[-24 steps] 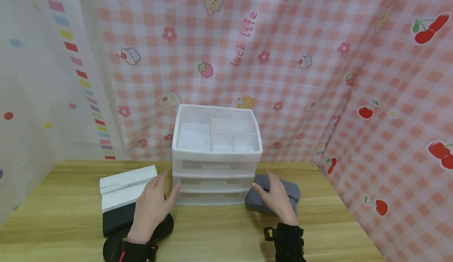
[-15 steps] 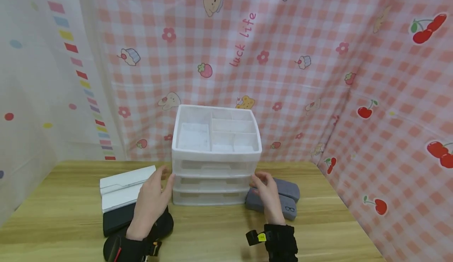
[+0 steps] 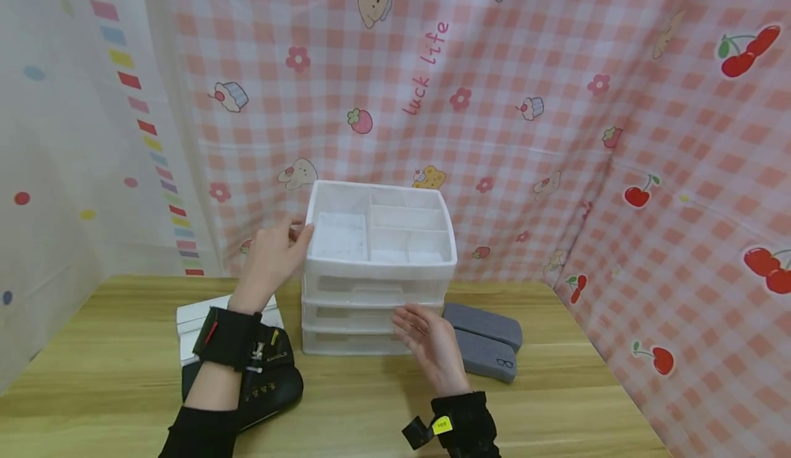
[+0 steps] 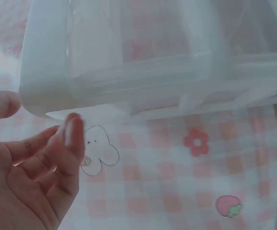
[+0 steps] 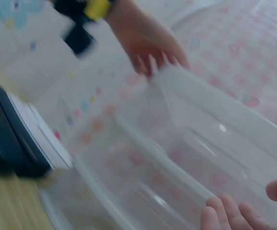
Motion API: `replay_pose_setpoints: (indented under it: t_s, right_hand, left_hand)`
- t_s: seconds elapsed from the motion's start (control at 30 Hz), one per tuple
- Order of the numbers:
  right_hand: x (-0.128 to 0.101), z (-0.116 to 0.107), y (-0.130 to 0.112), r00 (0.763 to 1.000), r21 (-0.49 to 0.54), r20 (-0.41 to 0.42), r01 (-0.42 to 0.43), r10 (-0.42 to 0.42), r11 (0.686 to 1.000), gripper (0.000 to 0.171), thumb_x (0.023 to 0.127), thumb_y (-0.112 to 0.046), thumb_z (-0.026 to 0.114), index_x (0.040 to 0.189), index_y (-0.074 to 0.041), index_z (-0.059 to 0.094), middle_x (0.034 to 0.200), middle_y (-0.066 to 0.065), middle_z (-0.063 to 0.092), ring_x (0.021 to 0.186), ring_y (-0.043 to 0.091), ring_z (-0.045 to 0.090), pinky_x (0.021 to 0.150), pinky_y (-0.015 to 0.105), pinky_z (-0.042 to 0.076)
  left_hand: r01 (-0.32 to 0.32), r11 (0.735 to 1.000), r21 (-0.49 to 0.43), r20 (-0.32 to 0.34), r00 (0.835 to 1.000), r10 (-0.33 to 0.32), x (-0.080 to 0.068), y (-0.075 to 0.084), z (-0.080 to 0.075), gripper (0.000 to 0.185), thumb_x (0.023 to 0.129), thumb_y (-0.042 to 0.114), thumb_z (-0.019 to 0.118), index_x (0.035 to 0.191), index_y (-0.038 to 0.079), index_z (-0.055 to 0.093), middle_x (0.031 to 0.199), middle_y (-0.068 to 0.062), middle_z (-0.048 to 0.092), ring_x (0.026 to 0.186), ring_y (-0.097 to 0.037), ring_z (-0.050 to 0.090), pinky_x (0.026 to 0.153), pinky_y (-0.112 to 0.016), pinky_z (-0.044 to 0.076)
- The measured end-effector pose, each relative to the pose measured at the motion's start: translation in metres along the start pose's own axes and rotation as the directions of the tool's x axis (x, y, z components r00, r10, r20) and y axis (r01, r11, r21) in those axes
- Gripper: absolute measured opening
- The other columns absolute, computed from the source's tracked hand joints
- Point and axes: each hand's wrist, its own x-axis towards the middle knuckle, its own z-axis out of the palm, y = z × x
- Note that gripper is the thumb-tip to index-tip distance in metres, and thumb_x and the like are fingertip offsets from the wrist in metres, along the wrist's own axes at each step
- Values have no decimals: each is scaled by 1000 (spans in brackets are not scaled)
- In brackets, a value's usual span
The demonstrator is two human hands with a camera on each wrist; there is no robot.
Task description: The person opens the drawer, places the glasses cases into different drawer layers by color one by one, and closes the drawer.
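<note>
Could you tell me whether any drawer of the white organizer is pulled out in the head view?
No, all three drawers of the white organizer sit flush with its front, with the right hand just before them.

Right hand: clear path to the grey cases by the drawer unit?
Probably yes. The right hand hovers open at the drawer unit front, and the grey cases lie just beside it, uncovered.

There was one white drawer box [image 3: 378, 266] on the table [image 3: 93, 369], and it had three drawers. Right of the box lay two grey cases [image 3: 485, 340]. Left of the box lay one white case [image 3: 191, 317] and two black cases [image 3: 272, 386]. Two hands were by the box.
</note>
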Motion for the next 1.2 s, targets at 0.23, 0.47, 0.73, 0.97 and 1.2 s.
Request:
replay_pose_setpoints:
  t_s: [0.23, 0.47, 0.73, 0.97, 1.2]
  right_hand:
    - [-26, 65, -31, 996, 126, -53, -68, 76, 990, 51, 103, -20, 37, 144, 7, 26, 147, 27, 34, 136, 32, 41, 115, 38, 31]
    - [-21, 68, -28, 998, 198, -36, -48, 56, 979, 51, 104, -19, 31, 147, 6, 19, 153, 28, 23, 142, 34, 30, 118, 38, 24]
    - [-18, 76, -27, 999, 315, 28, -41, 34, 948, 55, 104, -17, 29, 149, 5, 8, 156, 26, 13, 147, 34, 16, 120, 36, 17]
    - [-20, 81, -25, 999, 373, 0, -43, 46, 927, 54, 103, -15, 30, 149, 5, 10, 155, 25, 15, 147, 32, 17, 120, 34, 17]
    - [-25, 83, -24, 998, 393, -13, -47, 57, 918, 54, 103, -15, 31, 149, 4, 11, 156, 24, 14, 147, 31, 17, 120, 33, 17]
  left_hand:
    - [-4, 993, 114, -19, 1000, 6, 26, 8, 2, 36, 96, 29, 46, 100, -5, 59, 93, -23, 68, 84, -36, 64, 71, -43, 48]
    - [94, 994, 61, 71, 993, -98, 35, 4, 15, 37, 96, 26, 39, 116, -4, 47, 98, -29, 62, 81, -35, 59, 68, -41, 46]
    - [170, 985, 13, 124, 978, -170, 34, 1, 16, 44, 98, 27, 35, 128, -4, 40, 109, -28, 58, 86, -34, 56, 69, -41, 45]
    - [207, 978, -21, 169, 965, -201, 32, 0, 17, 43, 99, 29, 31, 130, -2, 36, 107, -23, 56, 83, -30, 53, 65, -35, 42]
    - [208, 978, -24, 158, 967, -202, 31, 2, 18, 44, 99, 28, 32, 130, -2, 37, 117, -27, 55, 94, -35, 55, 77, -45, 45]
